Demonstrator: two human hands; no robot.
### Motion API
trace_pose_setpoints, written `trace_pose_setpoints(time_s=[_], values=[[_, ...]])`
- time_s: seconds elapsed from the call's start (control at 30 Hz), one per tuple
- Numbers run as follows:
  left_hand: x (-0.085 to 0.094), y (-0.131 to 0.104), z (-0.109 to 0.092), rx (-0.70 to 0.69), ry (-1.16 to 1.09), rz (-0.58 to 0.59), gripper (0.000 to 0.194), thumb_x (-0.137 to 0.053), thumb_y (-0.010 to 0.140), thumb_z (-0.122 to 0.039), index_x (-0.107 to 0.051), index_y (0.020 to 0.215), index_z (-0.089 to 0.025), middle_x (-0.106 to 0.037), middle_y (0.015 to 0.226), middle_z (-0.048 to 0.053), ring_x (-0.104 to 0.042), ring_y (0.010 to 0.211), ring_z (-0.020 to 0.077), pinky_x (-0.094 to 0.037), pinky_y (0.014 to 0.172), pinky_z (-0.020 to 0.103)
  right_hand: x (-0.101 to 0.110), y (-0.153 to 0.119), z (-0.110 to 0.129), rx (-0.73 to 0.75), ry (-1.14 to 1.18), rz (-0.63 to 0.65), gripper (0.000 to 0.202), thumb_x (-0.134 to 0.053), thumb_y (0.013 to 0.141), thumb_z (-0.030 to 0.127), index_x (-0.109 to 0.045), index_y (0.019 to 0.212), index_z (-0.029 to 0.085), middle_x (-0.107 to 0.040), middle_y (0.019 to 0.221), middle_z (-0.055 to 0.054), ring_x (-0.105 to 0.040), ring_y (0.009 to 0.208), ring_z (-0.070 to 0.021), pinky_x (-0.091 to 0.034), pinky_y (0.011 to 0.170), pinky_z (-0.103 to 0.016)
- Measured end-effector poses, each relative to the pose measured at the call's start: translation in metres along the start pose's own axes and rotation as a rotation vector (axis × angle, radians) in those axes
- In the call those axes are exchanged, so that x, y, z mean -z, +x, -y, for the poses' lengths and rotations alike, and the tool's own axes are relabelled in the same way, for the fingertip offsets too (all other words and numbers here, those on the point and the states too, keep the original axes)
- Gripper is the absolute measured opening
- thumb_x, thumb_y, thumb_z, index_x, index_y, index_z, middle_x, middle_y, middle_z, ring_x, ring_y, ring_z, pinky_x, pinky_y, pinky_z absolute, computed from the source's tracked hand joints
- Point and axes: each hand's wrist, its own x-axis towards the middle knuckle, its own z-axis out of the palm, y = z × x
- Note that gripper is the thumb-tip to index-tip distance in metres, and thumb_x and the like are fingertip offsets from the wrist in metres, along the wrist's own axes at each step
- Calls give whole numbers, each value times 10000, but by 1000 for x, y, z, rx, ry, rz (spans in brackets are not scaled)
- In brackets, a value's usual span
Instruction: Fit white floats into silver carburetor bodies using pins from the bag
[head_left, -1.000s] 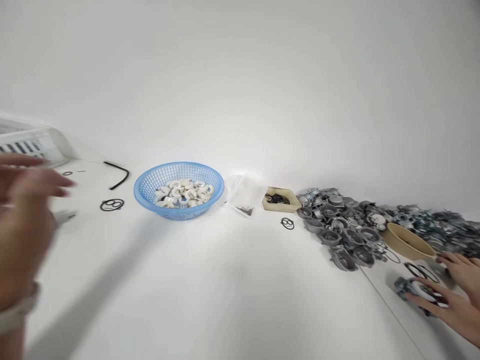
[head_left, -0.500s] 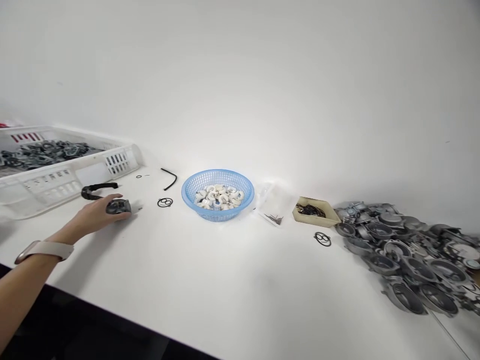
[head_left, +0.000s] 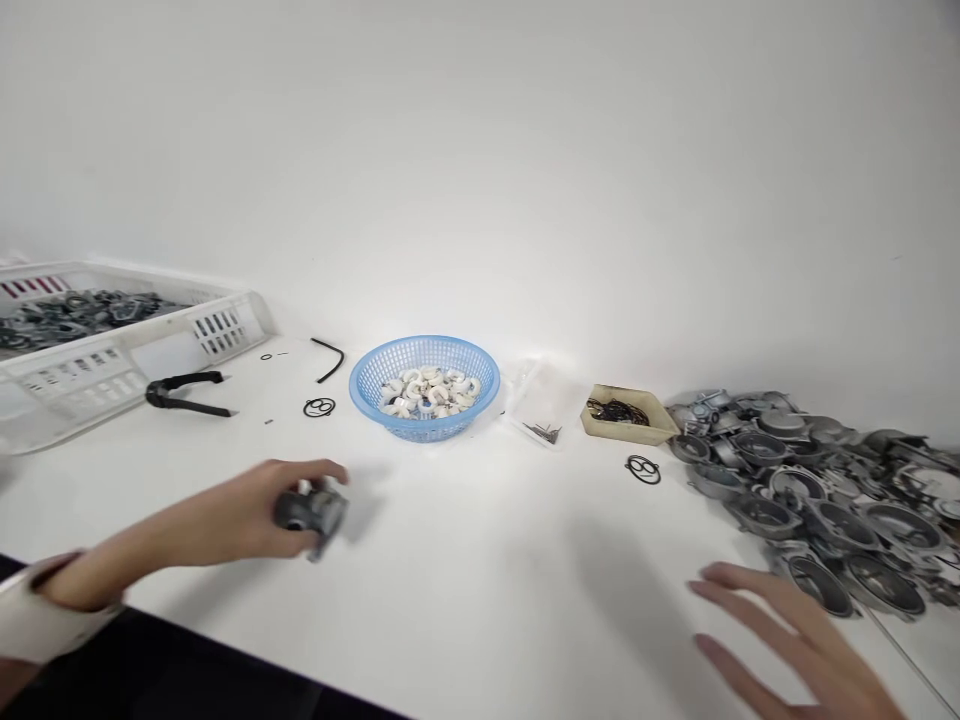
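The left hand (head_left: 247, 520) is closed around a small grey metal part (head_left: 311, 510), holding it just above the white tabletop (head_left: 465, 560), near the front edge and well in front of the blue basket (head_left: 424, 385); motion blur hides the part's finer shape. The right hand (head_left: 795, 650) hovers low at the right, fingers spread and holding nothing, just beside the near edge of the heap of grey metal housings (head_left: 817, 490). The basket holds white curved pieces. To its right lie a clear bag of small screws (head_left: 544, 415), a tan tray of black rings (head_left: 626, 415) and a black gasket (head_left: 643, 469). To its left lie another black gasket (head_left: 319, 407), a bent hex key (head_left: 330, 355), a black-handled tool (head_left: 184, 390) and a white crate (head_left: 112, 345) with grey parts in it.
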Motion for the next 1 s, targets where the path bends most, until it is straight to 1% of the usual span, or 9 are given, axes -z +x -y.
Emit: trace_pose_setpoints(time_s=[0.07,0.13,0.2,0.27,0.43,0.63,0.73,0.83,1.0], values=[[-24,19,-40,-53,-211,157,489,-665,790,-231,-642,1277,-262,-752,909,-3,-712,684,178,-552,624,252,-23,13,44,109,49,211,427,-690,900,519,-655,1326,538,-683,1355,-56,-658,1241,-416,-620,947,-594],[-49,44,-74,-37,-350,314,477,-695,763,-250,-639,1237,-241,-747,907,8,-692,604,168,-531,563,249,-42,31,89,178,56,386,738,-770,845,535,-498,1527,452,-592,1499,-94,-609,1307,-432,-607,966,-591],[-73,71,-97,-91,-404,346,514,-744,720,-251,-623,1219,-250,-746,945,4,-677,620,160,-512,564,249,-61,52,124,234,70,491,1081,-871,731,547,-316,1641,368,-493,1586,-146,-553,1351,-460,-528,1045,-643],[-94,94,-110,-107,-472,330,550,-773,725,-281,-587,1242,-264,-747,971,2,-653,647,153,-486,569,251,-75,72,144,238,103,502,1149,-892,705,507,-267,1654,335,-523,1539,-156,-577,1303,-432,-499,1058,-624],[-126,127,-115,-74,-622,297,534,-788,812,-424,-550,1255,-245,-736,889,7,-611,681,154,-450,595,259,-87,96,136,79,252,497,973,-864,708,440,-394,1549,306,-647,1218,-63,-652,1045,-306,-542,901,-468],[-135,128,-116,-84,-571,308,395,-725,866,-467,-602,1161,-235,-691,774,-27,-536,595,128,-365,509,242,-88,97,119,30,409,475,583,-795,776,316,-564,1310,279,-661,1121,-20,-651,982,-245,-533,861,-384],[-130,125,-116,-108,-492,296,398,-692,890,-515,-621,1178,-250,-666,748,-42,-525,583,131,-372,513,251,-93,98,119,78,422,465,579,-802,762,291,-581,1297,275,-663,1147,-36,-653,1009,-258,-533,890,-396],[-124,121,-112,-201,-389,259,508,-792,792,-550,-636,1193,-279,-698,872,-26,-609,692,172,-430,589,270,-91,99,122,73,459,477,648,-791,792,297,-542,1390,297,-659,1200,-49,-661,1035,-256,-548,899,-387],[-123,118,-103,-396,-278,230,667,-891,662,-531,-644,1231,-286,-731,1031,14,-693,877,268,-485,731,326,-60,113,120,17,372,705,804,-830,815,404,-452,1525,402,-625,1360,-37,-613,1230,-285,-541,998,-411]])
